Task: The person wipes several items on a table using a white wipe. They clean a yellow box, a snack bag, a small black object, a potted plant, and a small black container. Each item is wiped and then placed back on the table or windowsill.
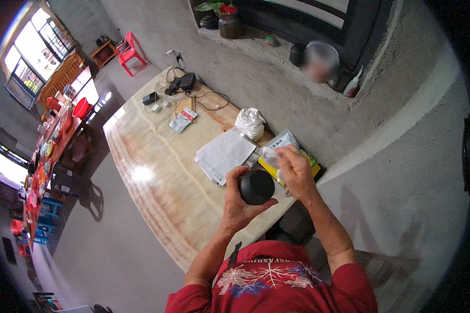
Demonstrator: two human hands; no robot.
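My left hand (235, 206) is wrapped round a black round container (257, 187), gripping its sides above the table's near edge. The smooth dark end of the container faces up; its underside is hidden. Just right of it, my right hand (297, 172) has its fingers closed on a white cloth (269, 154), which is blurred and may be tissue. Beneath and beyond the right hand lie a yellow and black packet (315, 166) and a pale plastic packet (284, 141). Several printed paper sheets (224, 155) lie beyond my left hand.
A bunched white bag (250, 124) sits by the wall on the marbled table (156, 172). Cables and a black box (187, 81) lie at the far end. A windowsill at upper right holds a white bottle (353, 83). A red chair (132, 54) stands beyond.
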